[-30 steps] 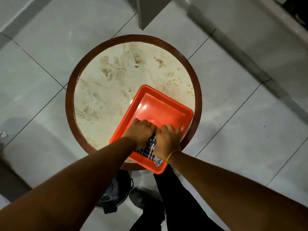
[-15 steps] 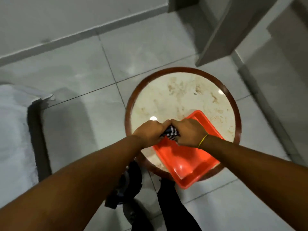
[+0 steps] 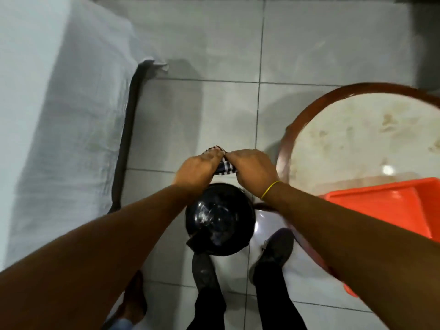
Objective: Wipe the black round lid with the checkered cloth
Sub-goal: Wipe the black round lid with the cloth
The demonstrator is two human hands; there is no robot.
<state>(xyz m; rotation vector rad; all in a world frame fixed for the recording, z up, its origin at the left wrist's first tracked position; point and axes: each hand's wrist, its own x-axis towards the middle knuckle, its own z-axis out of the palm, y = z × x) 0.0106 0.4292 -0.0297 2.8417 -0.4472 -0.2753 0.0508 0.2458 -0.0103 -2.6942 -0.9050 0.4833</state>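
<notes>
The checkered cloth [image 3: 225, 168], dark blue and white, is bunched between both my hands above the floor. My left hand [image 3: 196, 171] grips its left side and my right hand [image 3: 252, 171], with a yellow band at the wrist, grips its right side. Just below and nearer to me, the black round lid [image 3: 219, 219] sits on a black bin on the floor, shiny with pale smears. The cloth is held above the lid's far edge and is not touching it.
A round marble table with a brown rim [image 3: 289, 139] stands at the right, bearing an orange tray [image 3: 381, 210]. A bed with a white sheet [image 3: 59, 115] fills the left. My two dark shoes [image 3: 273, 253] stand on the grey tiled floor by the bin.
Both hands lifted the cloth out of the orange tray and carried it left, off the table, to above the black bin lid. My view swung left and down.
</notes>
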